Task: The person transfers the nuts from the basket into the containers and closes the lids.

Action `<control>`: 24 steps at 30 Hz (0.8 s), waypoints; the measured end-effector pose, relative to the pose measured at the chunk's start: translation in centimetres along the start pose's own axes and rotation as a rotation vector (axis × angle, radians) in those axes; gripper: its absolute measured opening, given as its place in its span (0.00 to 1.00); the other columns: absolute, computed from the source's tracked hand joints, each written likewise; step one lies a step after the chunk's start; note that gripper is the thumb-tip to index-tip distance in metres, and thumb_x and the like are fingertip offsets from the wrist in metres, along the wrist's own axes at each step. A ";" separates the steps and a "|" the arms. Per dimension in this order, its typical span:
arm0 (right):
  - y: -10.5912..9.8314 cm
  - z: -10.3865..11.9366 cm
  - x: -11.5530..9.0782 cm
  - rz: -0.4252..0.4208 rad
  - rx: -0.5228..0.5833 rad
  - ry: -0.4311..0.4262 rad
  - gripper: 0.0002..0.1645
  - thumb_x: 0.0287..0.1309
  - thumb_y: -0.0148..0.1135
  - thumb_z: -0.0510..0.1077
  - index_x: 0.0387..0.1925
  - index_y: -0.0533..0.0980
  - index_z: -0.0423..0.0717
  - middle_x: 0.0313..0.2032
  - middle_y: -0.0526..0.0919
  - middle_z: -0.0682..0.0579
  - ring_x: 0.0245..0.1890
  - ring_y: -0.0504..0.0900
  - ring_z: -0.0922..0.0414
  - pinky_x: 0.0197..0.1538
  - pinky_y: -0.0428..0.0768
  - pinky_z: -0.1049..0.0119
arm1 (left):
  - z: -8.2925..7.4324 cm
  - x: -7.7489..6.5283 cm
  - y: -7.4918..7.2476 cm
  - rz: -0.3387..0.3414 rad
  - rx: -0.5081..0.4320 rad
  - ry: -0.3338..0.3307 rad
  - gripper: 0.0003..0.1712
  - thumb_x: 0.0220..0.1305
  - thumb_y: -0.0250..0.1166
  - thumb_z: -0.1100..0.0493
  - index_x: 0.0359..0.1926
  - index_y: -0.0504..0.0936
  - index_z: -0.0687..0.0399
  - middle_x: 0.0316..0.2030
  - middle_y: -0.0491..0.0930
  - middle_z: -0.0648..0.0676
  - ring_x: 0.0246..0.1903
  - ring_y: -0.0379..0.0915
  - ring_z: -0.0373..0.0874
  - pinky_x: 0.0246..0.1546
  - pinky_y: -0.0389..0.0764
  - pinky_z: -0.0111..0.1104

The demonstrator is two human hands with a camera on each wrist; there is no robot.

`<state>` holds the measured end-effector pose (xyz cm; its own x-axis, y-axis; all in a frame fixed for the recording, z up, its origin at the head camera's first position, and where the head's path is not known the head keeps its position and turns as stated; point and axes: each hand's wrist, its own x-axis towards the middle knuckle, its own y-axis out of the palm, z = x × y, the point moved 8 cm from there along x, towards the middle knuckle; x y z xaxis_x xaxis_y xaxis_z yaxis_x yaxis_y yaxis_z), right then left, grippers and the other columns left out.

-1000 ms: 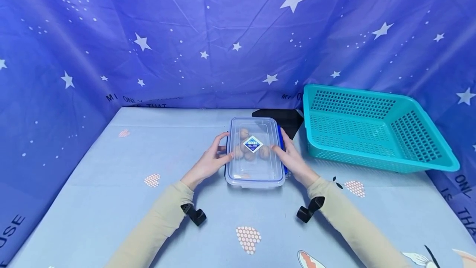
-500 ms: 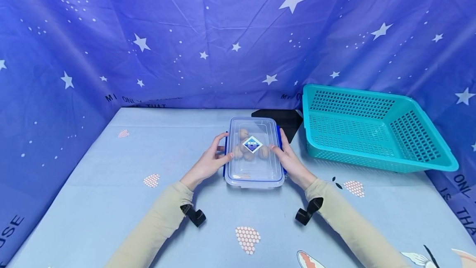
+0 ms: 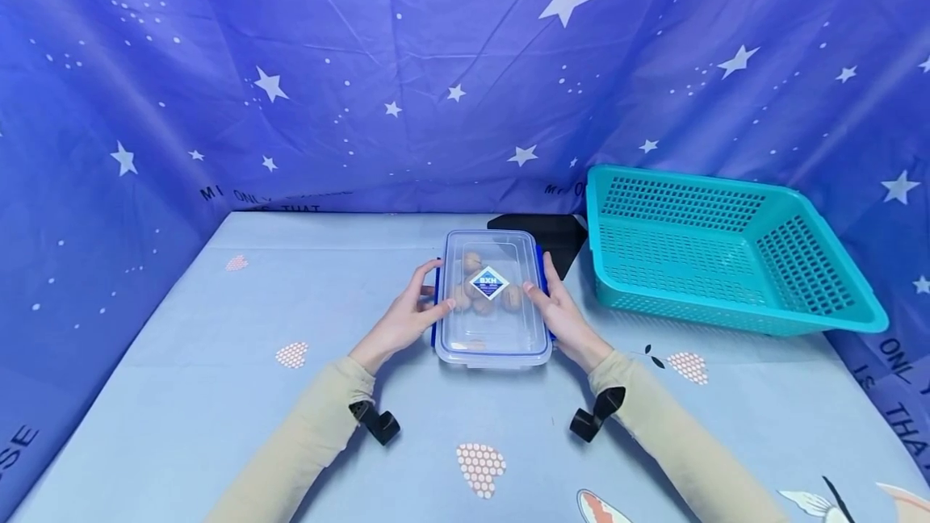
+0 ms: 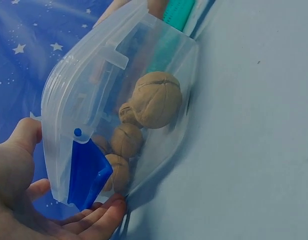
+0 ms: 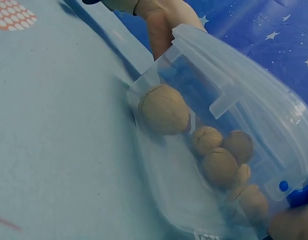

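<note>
A clear plastic food container (image 3: pixel 494 331) with a lid, a diamond-shaped label and blue side latches sits on the cloth. Several walnuts (image 5: pixel 164 110) show through its walls. My left hand (image 3: pixel 403 320) grips the left side, thumb on the lid's edge and fingers low beside the blue latch (image 4: pixel 89 172). From the right, my right hand (image 3: pixel 570 315) holds the opposite side, its thumb on the lid and its other fingers along the wall, partly hidden. In the right wrist view only a blurred bit of this hand shows at the lower corner.
To the right stands a turquoise mesh basket (image 3: pixel 683 265) with nothing in it. A flat black item (image 3: pixel 552 236) lies behind the container. Patterned light-blue cloth (image 3: pixel 218 394) covers the table, and a starry blue curtain (image 3: pixel 327 103) hangs around the back and sides.
The head view has shifted slightly, so everything appears a little further left. Both hands keep their hold on the container, which stays in place.
</note>
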<state>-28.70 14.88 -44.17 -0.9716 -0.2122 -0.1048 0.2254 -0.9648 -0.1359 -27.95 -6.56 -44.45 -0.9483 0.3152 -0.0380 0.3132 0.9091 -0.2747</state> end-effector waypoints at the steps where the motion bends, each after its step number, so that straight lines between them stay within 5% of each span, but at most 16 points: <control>1: 0.0 0.1 0.0 0.000 -0.007 -0.004 0.42 0.75 0.40 0.43 0.74 0.26 0.45 0.74 0.25 0.47 0.73 0.27 0.51 0.73 0.33 0.54 | 0.0 0.0 0.0 -0.001 0.001 -0.001 0.41 0.67 0.63 0.57 0.74 0.51 0.43 0.55 0.69 0.70 0.46 0.78 0.56 0.42 0.82 0.43; 11: 0.2 0.2 0.1 -0.027 -0.055 -0.019 0.42 0.74 0.40 0.40 0.74 0.27 0.43 0.75 0.27 0.46 0.73 0.28 0.51 0.73 0.33 0.55 | -0.2 -0.2 0.1 -0.025 -0.020 0.007 0.43 0.66 0.63 0.59 0.75 0.49 0.46 0.52 0.67 0.69 0.42 0.77 0.55 0.40 0.83 0.41; 19: -0.1 0.0 0.1 -0.052 -0.066 -0.017 0.42 0.75 0.42 0.43 0.75 0.29 0.48 0.75 0.30 0.47 0.74 0.31 0.51 0.73 0.35 0.53 | -0.6 -0.4 -0.7 -0.143 -0.046 0.034 0.56 0.60 0.68 0.60 0.76 0.38 0.48 0.51 0.64 0.65 0.43 0.72 0.56 0.44 0.81 0.43; 24: -0.1 0.0 0.1 -0.046 -0.070 -0.007 0.42 0.75 0.43 0.44 0.75 0.29 0.48 0.75 0.30 0.47 0.74 0.31 0.51 0.73 0.36 0.53 | -0.1 -0.1 -0.6 -0.170 -0.144 -0.021 0.60 0.58 0.69 0.62 0.76 0.32 0.50 0.54 0.61 0.62 0.48 0.69 0.56 0.49 0.78 0.44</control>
<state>-28.79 15.01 -44.16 -0.9816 -0.1689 -0.0895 0.1843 -0.9605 -0.2086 -28.07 -7.12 -44.22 -0.9885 0.1495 -0.0236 0.1513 0.9787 -0.1386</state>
